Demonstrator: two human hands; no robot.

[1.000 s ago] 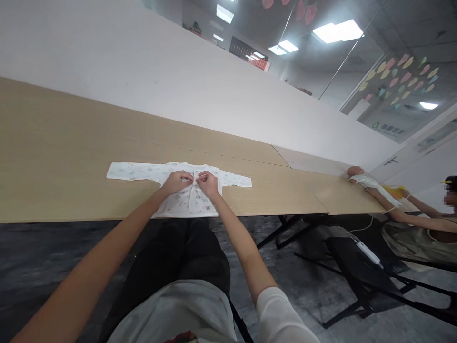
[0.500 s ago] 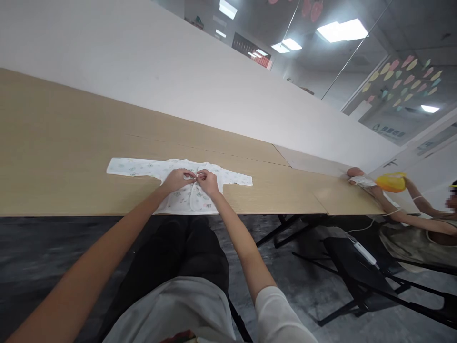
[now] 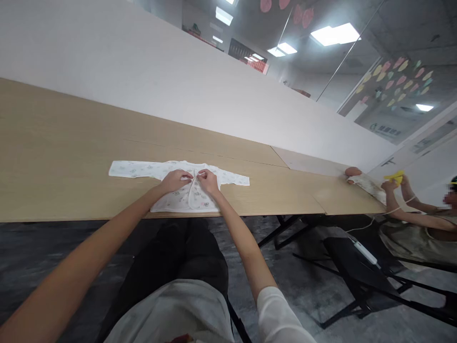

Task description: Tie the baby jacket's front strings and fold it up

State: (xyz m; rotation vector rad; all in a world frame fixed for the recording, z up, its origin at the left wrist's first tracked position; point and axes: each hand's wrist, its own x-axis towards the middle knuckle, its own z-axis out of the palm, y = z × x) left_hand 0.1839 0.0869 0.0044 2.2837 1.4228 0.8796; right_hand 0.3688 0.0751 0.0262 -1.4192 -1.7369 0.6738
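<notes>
A small white baby shirt (image 3: 178, 202) with a faint print lies spread on the table, its sleeves stretched out to both sides. My left hand (image 3: 175, 180) rests on the chest part, thumb and fingers pinching the fabric by the front opening. Close beside it, on the other side of the opening, my right hand (image 3: 208, 180) pinches the shirt's front edge. The fingertips of both hands nearly meet near the upper middle of the front. Any fastener between them is too small to make out.
The long wooden table (image 3: 64, 143) runs along a white partition (image 3: 143, 71). At the right, a person's hands (image 3: 389, 186) hold a yellow item (image 3: 396, 177) near a doll (image 3: 353, 172) on the table. Black folding chairs (image 3: 360, 267) stand below, one bearing a white power strip (image 3: 364, 252).
My fingertips have moved slightly apart at the shirt's opening, both hands still pinching fabric. At the right, the person's yellow item has been gathered up smaller. The view has shifted slightly.
</notes>
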